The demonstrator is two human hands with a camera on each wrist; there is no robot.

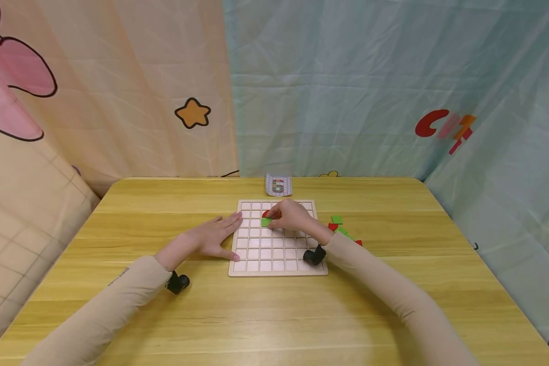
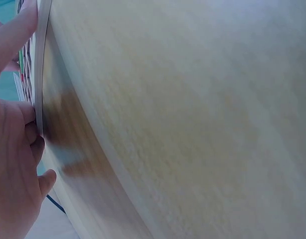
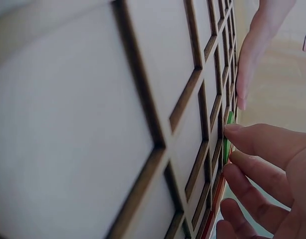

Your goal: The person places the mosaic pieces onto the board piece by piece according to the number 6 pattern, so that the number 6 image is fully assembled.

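A white board with a raised wooden grid (image 1: 253, 254) lies on the table. On its left edge rests my left hand (image 1: 215, 236), fingers spread, thumb near the lower corner; the left wrist view has fingers against the board's rim (image 2: 41, 64). Over the upper middle cells, my right hand (image 1: 293, 216) pinches a green square tile (image 1: 266, 222) between thumb and index finger. That tile (image 3: 227, 144) sits at the grid in the right wrist view. Just above it, a red piece with a curved edge (image 1: 265, 214) is partly hidden by the fingers.
Right of the board lie loose tiles, including a green square (image 1: 337, 219), a red piece (image 1: 332, 226) and another green one (image 1: 341, 231). A pattern card (image 1: 278, 186) with a coloured figure is behind the board. Curtains (image 1: 302, 101) hang behind the wooden table (image 1: 274, 320).
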